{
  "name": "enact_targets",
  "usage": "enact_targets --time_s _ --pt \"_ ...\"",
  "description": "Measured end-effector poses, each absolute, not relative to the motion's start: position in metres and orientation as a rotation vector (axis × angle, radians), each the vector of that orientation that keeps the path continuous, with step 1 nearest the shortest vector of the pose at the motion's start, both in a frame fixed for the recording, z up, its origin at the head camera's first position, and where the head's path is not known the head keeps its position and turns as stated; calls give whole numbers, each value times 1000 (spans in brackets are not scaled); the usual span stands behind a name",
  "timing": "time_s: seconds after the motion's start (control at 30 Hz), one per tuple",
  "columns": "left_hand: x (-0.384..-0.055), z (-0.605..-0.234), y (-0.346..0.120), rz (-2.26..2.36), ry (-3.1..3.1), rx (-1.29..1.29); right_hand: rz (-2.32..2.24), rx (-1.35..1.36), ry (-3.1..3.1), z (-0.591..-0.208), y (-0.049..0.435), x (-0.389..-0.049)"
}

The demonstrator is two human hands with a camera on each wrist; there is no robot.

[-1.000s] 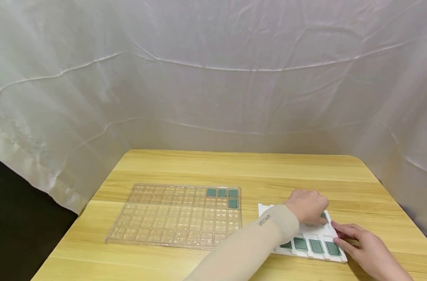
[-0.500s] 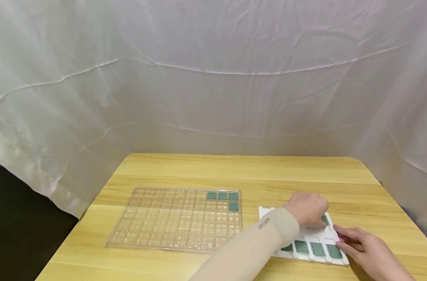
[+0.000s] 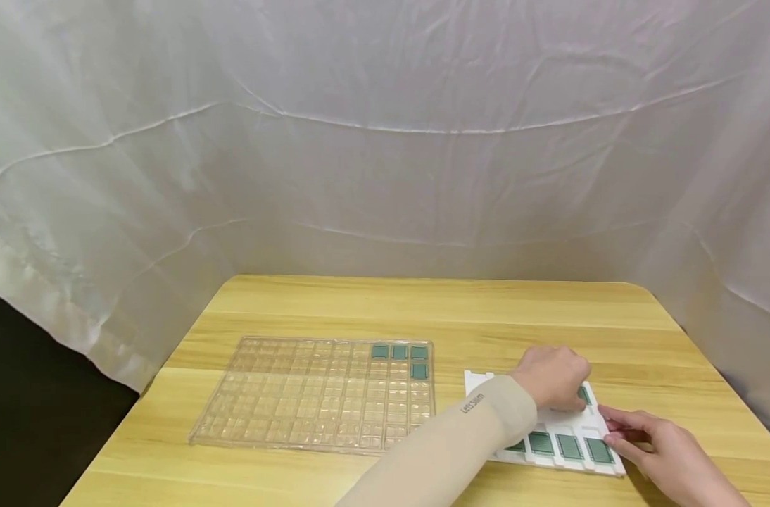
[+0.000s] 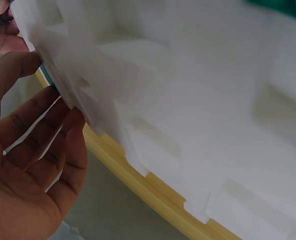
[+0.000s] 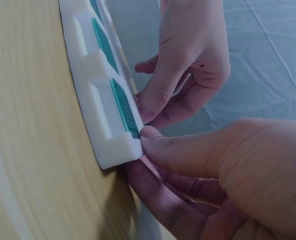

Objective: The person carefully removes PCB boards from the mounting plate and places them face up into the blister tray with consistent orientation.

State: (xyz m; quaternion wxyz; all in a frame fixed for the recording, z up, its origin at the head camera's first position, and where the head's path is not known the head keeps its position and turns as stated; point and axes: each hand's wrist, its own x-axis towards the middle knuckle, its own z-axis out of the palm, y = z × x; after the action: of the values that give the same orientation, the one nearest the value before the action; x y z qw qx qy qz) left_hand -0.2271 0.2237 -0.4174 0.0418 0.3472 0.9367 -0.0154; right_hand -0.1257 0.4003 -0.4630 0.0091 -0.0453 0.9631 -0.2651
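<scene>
A white tray (image 3: 552,461) with green square chips in its pockets lies at the right of the table. My left hand (image 3: 554,377) reaches across it; thumb and fingertips pinch at a green chip (image 4: 46,75) by the far right part of the tray. Only a sliver of that chip shows between the fingers in the left wrist view. The tray's right end is held by my right hand (image 3: 660,447), thumb on the upper edge and fingers beneath, as the right wrist view shows. Several chips, one of them a corner chip (image 3: 599,451), sit in the near row.
Left of the white tray lies a clear plastic tray (image 3: 309,445) with many small compartments. Several green chips (image 3: 419,352) fill its far right corner. The wooden table (image 3: 385,303) is enclosed by a pale fabric curtain (image 3: 385,176). My left sleeve (image 3: 445,451) covers part of both trays' surroundings.
Both hands stay at the same places on the white tray. Only the head view has shifted slightly.
</scene>
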Motion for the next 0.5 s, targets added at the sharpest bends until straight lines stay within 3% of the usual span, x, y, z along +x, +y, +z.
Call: enact_targets --time_s 0.5 --pt "-228 -417 219 -71 2896 1111 -785 -174 3052 -463 400 -127"
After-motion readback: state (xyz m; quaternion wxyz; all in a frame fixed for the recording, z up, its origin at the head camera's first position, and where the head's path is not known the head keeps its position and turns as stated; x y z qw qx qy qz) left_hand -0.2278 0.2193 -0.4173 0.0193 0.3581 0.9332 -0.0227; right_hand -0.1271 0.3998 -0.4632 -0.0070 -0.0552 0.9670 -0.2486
